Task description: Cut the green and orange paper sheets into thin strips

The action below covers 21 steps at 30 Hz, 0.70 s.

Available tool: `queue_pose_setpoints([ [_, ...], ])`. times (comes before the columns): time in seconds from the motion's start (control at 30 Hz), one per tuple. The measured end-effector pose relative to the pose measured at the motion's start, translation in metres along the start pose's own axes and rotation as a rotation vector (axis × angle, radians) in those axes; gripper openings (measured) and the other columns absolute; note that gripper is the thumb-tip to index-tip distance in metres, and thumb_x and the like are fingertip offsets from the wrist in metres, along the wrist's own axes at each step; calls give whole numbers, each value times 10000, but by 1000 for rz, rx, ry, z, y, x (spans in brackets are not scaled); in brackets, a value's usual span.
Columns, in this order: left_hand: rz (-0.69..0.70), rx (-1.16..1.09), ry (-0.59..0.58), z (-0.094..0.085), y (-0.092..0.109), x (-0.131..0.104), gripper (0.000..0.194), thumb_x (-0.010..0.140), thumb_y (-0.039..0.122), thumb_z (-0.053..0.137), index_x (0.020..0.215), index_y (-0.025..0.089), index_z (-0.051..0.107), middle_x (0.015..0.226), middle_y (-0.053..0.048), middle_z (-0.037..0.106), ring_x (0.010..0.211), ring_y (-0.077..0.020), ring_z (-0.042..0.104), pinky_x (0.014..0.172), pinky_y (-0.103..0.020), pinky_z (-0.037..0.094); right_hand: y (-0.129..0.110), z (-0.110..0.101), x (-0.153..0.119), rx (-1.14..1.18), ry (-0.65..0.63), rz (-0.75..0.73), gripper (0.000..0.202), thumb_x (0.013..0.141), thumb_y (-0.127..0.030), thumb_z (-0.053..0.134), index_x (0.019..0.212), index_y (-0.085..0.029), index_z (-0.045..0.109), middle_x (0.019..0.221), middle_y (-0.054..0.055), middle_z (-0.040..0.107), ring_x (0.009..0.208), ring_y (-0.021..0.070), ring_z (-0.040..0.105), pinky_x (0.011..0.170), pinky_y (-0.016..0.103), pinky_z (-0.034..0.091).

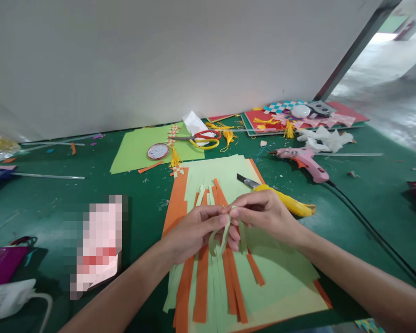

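Between the fingertips of both hands is a narrow light green paper strip (225, 237), bent into a loop with its ends hanging down. My left hand (192, 233) pinches it from the left, and my right hand (268, 215) pinches it close beside, the fingertips nearly touching. Beneath the hands, orange paper strips (201, 291) and more light green strips lie fanned over light green paper sheets (277, 282), with orange sheets (176, 203) partly under them. A yellow utility knife (294, 201), blade out, rests just beyond my right hand.
A pink glue gun (308, 163) with a black cord lies at right. Red-and-yellow scissors (204, 138) and a round tin (157, 151) sit on green paper (126, 150). Coloured boards (254, 115) stand by the wall. A pixelated pink object (102, 240) and white charger (10, 298) are left.
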<state>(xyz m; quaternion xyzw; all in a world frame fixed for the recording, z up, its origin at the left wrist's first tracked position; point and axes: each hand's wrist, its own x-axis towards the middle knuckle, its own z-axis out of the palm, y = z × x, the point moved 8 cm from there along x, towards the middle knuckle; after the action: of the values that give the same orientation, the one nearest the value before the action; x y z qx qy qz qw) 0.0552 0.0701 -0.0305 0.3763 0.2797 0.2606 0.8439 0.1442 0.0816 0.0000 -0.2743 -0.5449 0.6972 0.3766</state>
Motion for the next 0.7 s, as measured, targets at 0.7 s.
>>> queue_pose_setpoints([
  [0.7,162,727,345,-6,23,-12,297,915,394,569,939,170,764,836,-56,735,734,-169,647,728,-240,503,-4,-22,2,-292,264,-26,212,820,-331,684,697,-161,705,604,12,639,517,102,530,489,233,424],
])
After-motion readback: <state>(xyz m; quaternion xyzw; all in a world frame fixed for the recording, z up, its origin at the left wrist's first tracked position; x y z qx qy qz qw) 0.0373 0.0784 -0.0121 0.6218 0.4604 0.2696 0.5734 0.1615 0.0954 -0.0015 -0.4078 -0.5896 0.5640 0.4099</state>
